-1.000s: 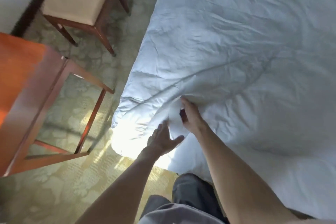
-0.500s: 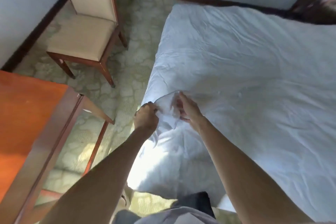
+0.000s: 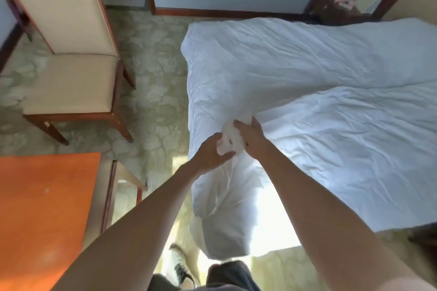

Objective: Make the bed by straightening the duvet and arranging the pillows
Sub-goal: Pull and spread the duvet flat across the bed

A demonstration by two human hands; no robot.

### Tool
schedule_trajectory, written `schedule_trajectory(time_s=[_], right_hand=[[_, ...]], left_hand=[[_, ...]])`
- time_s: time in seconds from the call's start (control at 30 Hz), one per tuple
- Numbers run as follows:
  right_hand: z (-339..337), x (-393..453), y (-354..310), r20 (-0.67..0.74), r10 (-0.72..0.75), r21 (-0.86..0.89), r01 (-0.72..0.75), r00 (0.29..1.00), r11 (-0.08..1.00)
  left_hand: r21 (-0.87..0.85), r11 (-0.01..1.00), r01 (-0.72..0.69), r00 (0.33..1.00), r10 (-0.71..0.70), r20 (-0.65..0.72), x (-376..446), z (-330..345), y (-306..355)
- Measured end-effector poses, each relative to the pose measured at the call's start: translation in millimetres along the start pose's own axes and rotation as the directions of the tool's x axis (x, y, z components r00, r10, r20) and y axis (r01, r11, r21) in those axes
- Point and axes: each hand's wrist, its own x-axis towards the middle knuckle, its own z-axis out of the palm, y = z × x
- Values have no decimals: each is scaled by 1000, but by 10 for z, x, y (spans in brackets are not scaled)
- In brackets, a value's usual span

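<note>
Both hands now grip the bunched duvet corner (image 3: 230,139) at the bed's near left side: left hand (image 3: 210,153) has closed on it, right hand (image 3: 251,138) keeps clutching. It seems lifted, probably ready to pull straight.

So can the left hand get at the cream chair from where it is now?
Probably not without a step. The left hand is busy holding the bunched corner of the duvet together with the right hand, and the cream chair stands apart across open carpet. Nothing blocks the way.
</note>
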Motion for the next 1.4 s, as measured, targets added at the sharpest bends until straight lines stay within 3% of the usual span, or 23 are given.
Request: schedule_trajectory(time_s=[0.2,0.53,0.67,0.77,0.83,1.03,1.2,1.4], right_hand=[[213,209,-205,15,-29,72,28,999,997],[740,1154,-693,37,50,73,-52,998,996],[982,1576,-872,141,262,-185,-234,955,954],[991,1767,-963,184,387,-518,-246,903,819],[920,1850,-944,185,445,-635,-239,876,735],[406,2130,-948,10,447,-782,-271,895,561],[167,2377,-1126,-73,432,-804,-309,899,508],[290,3014,-1712,-143,257,-861,-248,956,443]], left_hand=[[97,995,-9,994,19,-104,371,-223,98],[213,975,70,997,-59,-56,1573,-983,14],[256,942,219,973,-231,18,2053,-1345,-30],[299,919,257,963,-270,0,2340,-1563,-16],[372,888,271,953,-303,27,2452,-1629,4],[554,821,139,930,-301,213,2999,-1664,216],[635,772,8,913,-265,311,3449,-1691,424],[628,772,-94,911,-188,367,4246,-2018,751]])
